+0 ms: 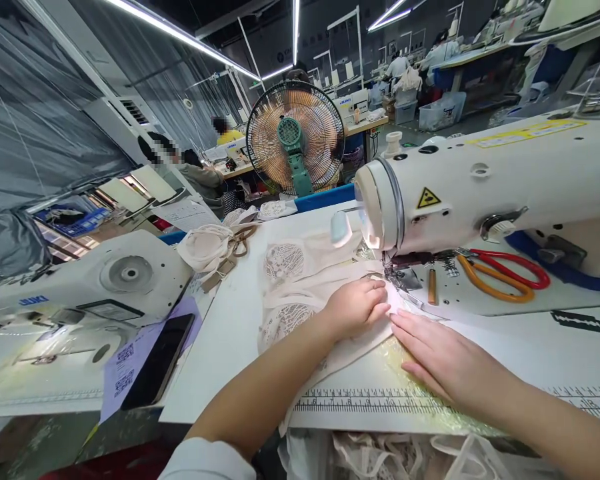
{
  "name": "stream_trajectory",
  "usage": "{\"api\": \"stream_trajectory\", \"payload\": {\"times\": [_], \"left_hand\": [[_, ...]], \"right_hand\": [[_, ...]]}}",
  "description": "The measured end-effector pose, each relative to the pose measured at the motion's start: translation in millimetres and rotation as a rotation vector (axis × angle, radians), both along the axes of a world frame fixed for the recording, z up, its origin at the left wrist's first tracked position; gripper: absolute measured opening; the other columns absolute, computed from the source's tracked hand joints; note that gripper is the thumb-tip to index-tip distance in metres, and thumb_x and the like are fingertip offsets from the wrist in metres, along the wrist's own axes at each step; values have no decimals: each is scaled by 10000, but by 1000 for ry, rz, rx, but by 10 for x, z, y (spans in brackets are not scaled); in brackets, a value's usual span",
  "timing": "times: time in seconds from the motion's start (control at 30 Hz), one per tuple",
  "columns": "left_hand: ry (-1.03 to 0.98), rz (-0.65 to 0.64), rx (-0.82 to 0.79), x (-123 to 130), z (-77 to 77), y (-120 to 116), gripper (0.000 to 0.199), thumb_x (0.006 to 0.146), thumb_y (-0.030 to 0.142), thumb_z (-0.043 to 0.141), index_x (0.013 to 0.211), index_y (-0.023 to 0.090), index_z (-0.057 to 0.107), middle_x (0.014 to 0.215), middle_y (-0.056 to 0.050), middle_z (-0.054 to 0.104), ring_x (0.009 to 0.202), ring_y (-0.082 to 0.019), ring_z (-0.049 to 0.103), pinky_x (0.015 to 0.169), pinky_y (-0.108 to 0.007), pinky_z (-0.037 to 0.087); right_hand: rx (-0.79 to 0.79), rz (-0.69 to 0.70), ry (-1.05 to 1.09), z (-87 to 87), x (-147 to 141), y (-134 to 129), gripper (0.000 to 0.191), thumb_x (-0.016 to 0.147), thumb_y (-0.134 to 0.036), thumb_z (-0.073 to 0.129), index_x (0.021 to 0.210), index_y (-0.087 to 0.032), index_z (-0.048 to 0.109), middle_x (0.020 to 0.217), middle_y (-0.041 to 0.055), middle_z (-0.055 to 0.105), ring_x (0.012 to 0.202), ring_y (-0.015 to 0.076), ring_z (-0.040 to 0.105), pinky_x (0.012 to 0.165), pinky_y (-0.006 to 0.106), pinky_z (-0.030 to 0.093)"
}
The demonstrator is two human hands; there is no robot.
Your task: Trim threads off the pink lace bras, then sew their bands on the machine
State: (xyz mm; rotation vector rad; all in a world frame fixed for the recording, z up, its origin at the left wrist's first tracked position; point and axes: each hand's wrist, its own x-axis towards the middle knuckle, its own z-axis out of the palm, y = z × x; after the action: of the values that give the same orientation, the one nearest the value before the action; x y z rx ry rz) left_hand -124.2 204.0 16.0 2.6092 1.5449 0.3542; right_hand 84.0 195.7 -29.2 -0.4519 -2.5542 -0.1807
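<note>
Cream fabric with lace cups (pixel 286 261) lies on the white sewing table (pixel 230 340), its right end under the needle area of a sewing machine (pixel 440 193). My left hand (pixel 357 307) rests on the fabric just in front of the presser foot, fingers curled together and pressing on its edge. Beside it, my right hand (pixel 445 353) lies flat with its fingers stretched out, the fingertips on the fabric edge close to my left fingers. Yellowish translucent material (pixel 400 363) shows under and beside my right hand.
Scissors with red and orange handles (pixel 505 273) lie on the machine bed, right of the needle. A dark blade (pixel 579 321) is at the right. A phone (pixel 159 360) and second machine (pixel 125 273) are left. Behind stand a fan (pixel 296 137) and seated people.
</note>
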Motion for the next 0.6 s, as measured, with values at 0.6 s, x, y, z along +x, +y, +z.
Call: {"api": "stream_trajectory", "payload": {"times": [0.6], "left_hand": [[94,74,27,129,15,48,328,896,345,419,1039,116,605,1182,-143,604,1056,-254,569,919,-379,470]], "right_hand": [[-23,-58,112,-25,11,16,365,916,-255,384,1118,-55,613,1177,183,633,1132,289,552,946,464,468]]}}
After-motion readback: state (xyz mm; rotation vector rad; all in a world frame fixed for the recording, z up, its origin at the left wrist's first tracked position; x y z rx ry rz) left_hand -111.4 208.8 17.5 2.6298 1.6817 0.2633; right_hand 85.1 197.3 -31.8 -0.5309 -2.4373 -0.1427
